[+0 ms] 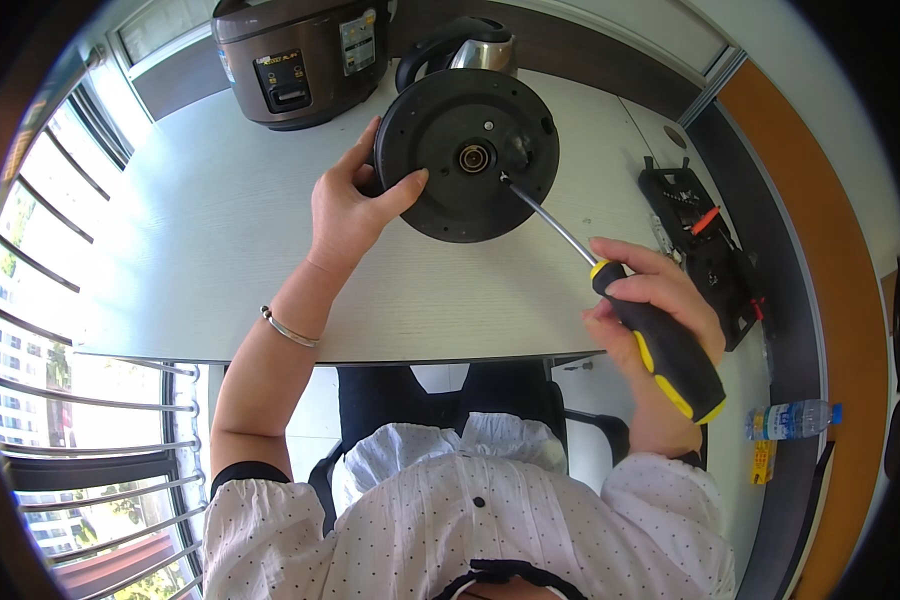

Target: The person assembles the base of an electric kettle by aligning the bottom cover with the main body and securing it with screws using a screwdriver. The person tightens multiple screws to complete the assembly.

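My left hand grips the left rim of a round black base, its thumb lying across the face. The base faces me and has brass-coloured rings at its centre, with small screw holes around them. A steel kettle with a black handle shows right behind it; I cannot tell whether the two are joined. My right hand is closed around the black and yellow handle of a screwdriver. Its shaft slants up to the left, and the tip meets the base at a hole just right of the rings.
A brown rice cooker stands at the back left of the pale table. At the right edge lies an open black tool case with red-orange pieces. A water bottle and a small yellow box lie lower right.
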Action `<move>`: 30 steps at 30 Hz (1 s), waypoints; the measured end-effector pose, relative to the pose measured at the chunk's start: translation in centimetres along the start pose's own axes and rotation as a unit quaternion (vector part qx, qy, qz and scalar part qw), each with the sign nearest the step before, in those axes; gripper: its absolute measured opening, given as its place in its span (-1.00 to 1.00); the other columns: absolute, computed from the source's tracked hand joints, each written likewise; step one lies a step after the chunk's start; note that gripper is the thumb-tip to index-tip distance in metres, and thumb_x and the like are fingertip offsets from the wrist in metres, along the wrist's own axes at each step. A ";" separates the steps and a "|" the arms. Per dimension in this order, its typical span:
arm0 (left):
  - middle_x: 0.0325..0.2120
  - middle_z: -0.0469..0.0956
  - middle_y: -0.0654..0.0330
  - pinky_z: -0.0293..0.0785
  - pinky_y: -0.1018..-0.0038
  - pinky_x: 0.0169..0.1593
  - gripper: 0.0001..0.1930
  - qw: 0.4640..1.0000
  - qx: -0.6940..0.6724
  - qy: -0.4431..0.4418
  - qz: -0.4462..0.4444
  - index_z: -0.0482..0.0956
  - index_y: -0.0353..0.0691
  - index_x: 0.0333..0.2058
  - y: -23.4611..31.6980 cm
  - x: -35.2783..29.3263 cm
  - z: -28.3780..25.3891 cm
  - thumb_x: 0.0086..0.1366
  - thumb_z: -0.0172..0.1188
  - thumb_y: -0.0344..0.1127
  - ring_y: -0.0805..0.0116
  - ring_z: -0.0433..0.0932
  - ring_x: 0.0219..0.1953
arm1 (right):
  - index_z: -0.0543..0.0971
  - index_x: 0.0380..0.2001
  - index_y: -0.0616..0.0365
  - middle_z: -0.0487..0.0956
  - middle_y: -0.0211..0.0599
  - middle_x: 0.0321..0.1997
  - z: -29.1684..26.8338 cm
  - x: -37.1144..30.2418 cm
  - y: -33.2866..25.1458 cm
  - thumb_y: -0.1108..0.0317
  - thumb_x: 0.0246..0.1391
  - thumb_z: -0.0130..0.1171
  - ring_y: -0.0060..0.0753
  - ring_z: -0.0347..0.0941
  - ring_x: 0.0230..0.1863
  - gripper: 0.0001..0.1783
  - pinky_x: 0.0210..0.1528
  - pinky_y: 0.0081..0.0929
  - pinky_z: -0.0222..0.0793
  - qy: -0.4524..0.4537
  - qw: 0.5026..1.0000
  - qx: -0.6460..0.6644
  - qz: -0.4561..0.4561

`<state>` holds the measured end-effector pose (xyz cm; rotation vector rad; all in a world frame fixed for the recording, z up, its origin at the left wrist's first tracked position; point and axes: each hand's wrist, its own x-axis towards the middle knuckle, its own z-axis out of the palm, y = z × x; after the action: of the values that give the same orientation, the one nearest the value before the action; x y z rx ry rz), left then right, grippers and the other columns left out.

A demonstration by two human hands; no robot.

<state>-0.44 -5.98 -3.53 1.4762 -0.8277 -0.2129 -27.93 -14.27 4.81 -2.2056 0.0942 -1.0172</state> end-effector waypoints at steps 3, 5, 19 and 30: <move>-0.56 0.58 0.24 0.40 0.65 -0.25 -0.10 1.000 0.007 -0.006 -0.003 0.29 -0.38 0.20 0.0 0.1 0.0 -0.11 0.35 -0.04 0.58 0.50 -0.46 | 0.49 -0.30 0.22 0.51 -0.13 -0.07 -0.4 0.1 -0.5 0.70 -0.19 0.33 -0.52 0.53 -0.38 -0.66 -0.24 -0.63 0.49 -0.002 0.997 0.042 0.058; -0.56 0.58 0.24 0.40 0.65 -0.24 -0.10 1.000 0.005 -0.004 -0.002 0.29 -0.38 0.20 0.0 0.0 0.0 -0.11 0.35 -0.04 0.58 0.51 -0.46 | 0.46 -0.30 0.22 0.50 -0.14 -0.05 -0.4 0.4 -1.2 0.76 -0.18 0.25 -0.54 0.51 -0.35 -0.66 -0.21 -0.63 0.48 -0.002 0.992 0.059 0.109; -0.54 0.58 0.25 0.41 0.65 -0.24 -0.11 1.000 0.007 -0.002 0.009 0.30 -0.37 0.20 0.0 -0.1 0.1 -0.11 0.36 -0.05 0.59 0.51 -0.45 | 0.51 -0.31 0.15 0.60 -0.06 -0.09 -0.1 1.1 1.0 0.57 -0.30 0.44 -0.26 0.60 -0.22 -0.59 -0.21 -0.54 0.52 0.021 0.990 -0.094 -0.101; -0.57 0.57 0.27 0.41 0.66 -0.27 -0.13 1.000 0.014 0.002 0.014 0.31 -0.36 0.19 0.0 -0.2 0.1 -0.11 0.36 -0.07 0.61 0.48 -0.48 | 0.52 -0.31 0.14 0.56 -0.16 -0.13 -0.4 1.0 -1.0 0.73 -0.26 0.32 -0.39 0.53 -0.23 -0.61 -0.21 -0.56 0.51 -0.010 0.999 -0.006 0.051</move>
<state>-0.62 -5.98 -3.64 1.4906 -0.8509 -0.1786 -27.73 -14.07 6.33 -2.1985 0.2029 -0.9392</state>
